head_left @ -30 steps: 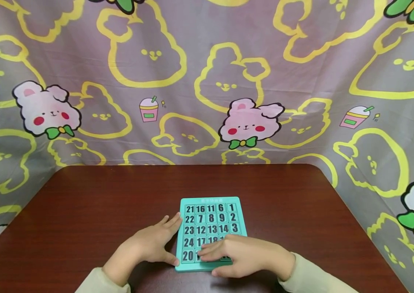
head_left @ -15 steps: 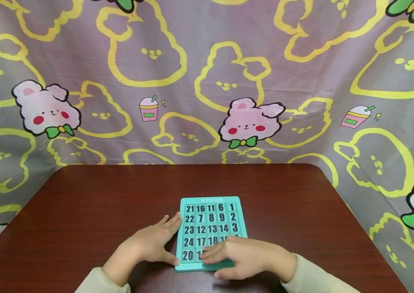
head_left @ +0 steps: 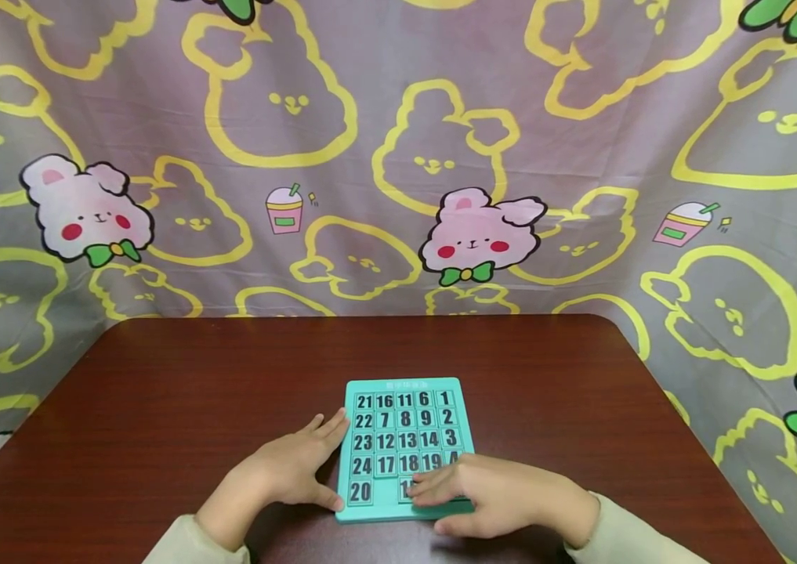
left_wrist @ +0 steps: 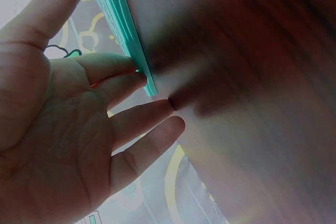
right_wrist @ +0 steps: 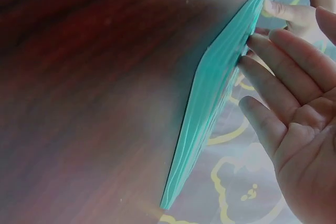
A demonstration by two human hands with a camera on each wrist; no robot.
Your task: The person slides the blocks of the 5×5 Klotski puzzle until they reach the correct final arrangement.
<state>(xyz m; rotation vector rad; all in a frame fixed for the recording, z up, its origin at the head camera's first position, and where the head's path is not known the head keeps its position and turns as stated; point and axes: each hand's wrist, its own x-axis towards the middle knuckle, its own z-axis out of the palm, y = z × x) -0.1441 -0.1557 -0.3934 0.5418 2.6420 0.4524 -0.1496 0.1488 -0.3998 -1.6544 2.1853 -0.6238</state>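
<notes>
A teal sliding number puzzle (head_left: 370, 515) lies flat on the table in the head view, its black-numbered tiles in rows. My left hand (head_left: 278, 474) is at its left side, thumb at the near corner and fingertips along the edge; the left wrist view shows the fingers nearly straight. Fingertips of my right hand (head_left: 504, 493) rest on a bottom-row tile (head_left: 403, 491) that starts with 1, its second digit covered. A bare slot (head_left: 385, 493) shows between that tile and the 20 tile (head_left: 360, 492). The right hand hides the bottom row's right part.
The puzzle lies on a dark red-brown wooden table (head_left: 215, 376) with rounded far corners. A grey curtain (head_left: 363, 180) printed with yellow outlines and rabbits hangs behind and at both sides.
My right hand has slid to the right, and the tile under its fingertips has shifted right too, baring a slot beside the 20 tile. The left hand has stayed in place.
</notes>
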